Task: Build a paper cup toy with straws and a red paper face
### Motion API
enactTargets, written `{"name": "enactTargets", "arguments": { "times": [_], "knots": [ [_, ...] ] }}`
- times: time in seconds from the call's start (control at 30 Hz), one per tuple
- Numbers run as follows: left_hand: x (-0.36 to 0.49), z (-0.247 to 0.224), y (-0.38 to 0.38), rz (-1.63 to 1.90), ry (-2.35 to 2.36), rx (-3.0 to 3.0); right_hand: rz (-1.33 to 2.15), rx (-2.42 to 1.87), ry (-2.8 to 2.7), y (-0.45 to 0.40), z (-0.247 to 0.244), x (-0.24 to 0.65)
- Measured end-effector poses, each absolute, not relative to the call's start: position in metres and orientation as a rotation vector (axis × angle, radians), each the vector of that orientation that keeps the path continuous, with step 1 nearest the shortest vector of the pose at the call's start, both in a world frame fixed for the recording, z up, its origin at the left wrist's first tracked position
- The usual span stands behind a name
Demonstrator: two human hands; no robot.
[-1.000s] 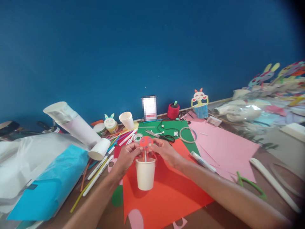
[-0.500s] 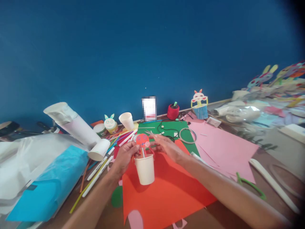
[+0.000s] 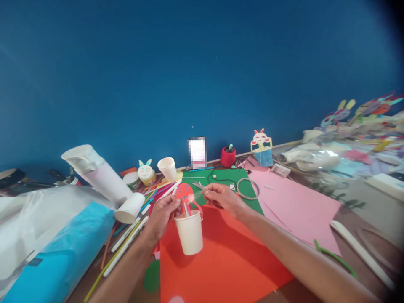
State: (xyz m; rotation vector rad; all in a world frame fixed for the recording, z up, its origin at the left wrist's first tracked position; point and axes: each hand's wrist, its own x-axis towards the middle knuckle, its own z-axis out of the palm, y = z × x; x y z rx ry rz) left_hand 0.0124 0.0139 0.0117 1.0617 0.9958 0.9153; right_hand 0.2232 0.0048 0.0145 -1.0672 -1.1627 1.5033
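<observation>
A white paper cup (image 3: 189, 235) is held up over the red-orange paper sheet (image 3: 233, 256). Rising from its mouth is a red round face cutout (image 3: 183, 192) with drawn eyes, beside red strips and a light stick. My left hand (image 3: 166, 209) pinches the cutout at its left edge, fingers behind it. To the right of the cutout, my right hand (image 3: 222, 197) has thumb and fingers pressed together; whatever they hold is too small to make out. Scissors (image 3: 198, 185) lie just behind, on the green sheet (image 3: 217, 174).
Another white cup (image 3: 167, 168), a bunny-face jar (image 3: 146, 173), a red pot (image 3: 228, 156) and a blue cup with a bunny (image 3: 263, 156) line the wall. Pink sheets (image 3: 293, 202) lie right; markers and a blue package (image 3: 63, 252) lie left.
My right hand has moved away from the cutout to the right, its fingers now closed together. The cup and cutout have shifted slightly left and lower in view.
</observation>
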Motion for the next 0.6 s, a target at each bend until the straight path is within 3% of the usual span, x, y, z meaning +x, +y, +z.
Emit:
{"name": "enactTargets", "arguments": {
  "times": [0.6],
  "knots": [
    [0.015, 0.023, 0.01, 0.929, 0.9, 1.097, 1.493, -1.113, -1.107, -0.002, 0.022, 0.215]
  ]
}}
